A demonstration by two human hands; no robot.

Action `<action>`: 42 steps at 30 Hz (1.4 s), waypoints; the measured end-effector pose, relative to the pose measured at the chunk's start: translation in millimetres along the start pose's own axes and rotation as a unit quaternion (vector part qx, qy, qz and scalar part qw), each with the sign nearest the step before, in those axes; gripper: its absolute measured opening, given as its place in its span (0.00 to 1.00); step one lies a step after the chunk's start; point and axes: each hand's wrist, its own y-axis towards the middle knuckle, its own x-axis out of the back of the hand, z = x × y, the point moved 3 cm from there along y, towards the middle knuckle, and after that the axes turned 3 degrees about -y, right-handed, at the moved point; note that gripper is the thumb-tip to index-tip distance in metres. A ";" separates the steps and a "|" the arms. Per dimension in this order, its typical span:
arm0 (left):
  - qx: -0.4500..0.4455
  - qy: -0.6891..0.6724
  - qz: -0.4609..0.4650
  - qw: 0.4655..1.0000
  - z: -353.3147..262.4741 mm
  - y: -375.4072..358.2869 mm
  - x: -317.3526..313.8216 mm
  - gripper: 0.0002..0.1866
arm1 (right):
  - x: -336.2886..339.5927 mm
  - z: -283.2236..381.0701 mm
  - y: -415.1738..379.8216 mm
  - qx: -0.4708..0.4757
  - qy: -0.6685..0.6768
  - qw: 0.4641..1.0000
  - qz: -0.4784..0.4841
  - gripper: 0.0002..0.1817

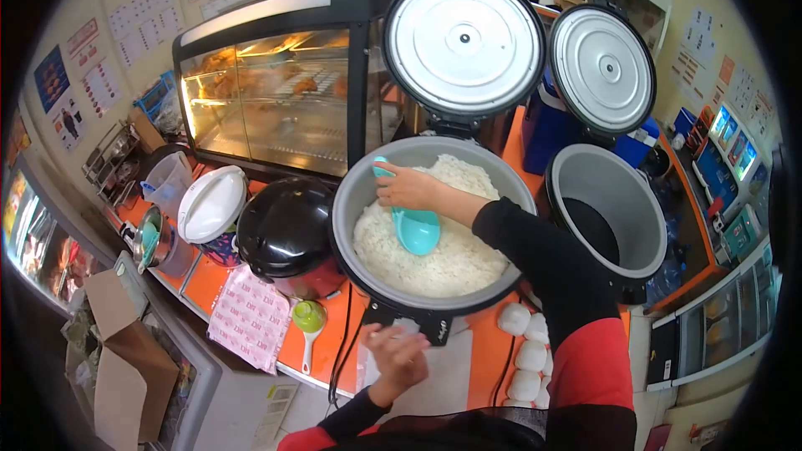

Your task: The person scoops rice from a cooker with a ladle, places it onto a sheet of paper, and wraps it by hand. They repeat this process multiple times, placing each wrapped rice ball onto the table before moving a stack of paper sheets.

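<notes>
A large grey pot [351,175] with its lid [465,42] raised holds a mass of white rice [451,271]. My right hand [405,188] reaches across the pot and grips the handle of a turquoise scoop [418,232], whose bowl rests on the rice. Below the pot's front edge is my left hand [397,359], its fingers loosely curled; something whitish and translucent shows at its fingertips, too unclear to name. Several white wrapped bundles [530,357] lie on the orange counter right of my left hand.
Right of the rice pot stands a second open pot [606,209]. At its left are a black-lidded cooker [286,225], a white-lidded container [211,205], pink patterned paper [251,317] and a green-headed scoop [308,317]. A glass food warmer [276,100] stands behind.
</notes>
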 end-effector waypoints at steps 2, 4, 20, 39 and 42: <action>0.050 0.073 0.047 0.995 22.5 11.9 5.6 0.14 | -6.5 -8.5 -8.8 0.009 0.004 0.997 0.076 0.08; 0.068 0.106 0.075 0.989 34.6 12.5 6.4 0.14 | -10.0 -6.9 -30.7 -0.047 0.058 0.989 0.126 0.08; 0.047 0.077 0.093 0.992 45.8 -6.9 8.1 0.15 | 29.9 16.5 0.6 -0.374 0.338 0.846 0.173 0.20; 0.025 0.061 0.118 0.991 53.1 -7.2 12.6 0.13 | 42.7 11.6 -98.2 -0.300 0.635 0.508 0.498 0.28; 0.017 0.072 0.137 0.988 52.5 -8.2 15.0 0.12 | 40.2 23.6 -96.3 -0.395 0.591 0.641 0.288 0.22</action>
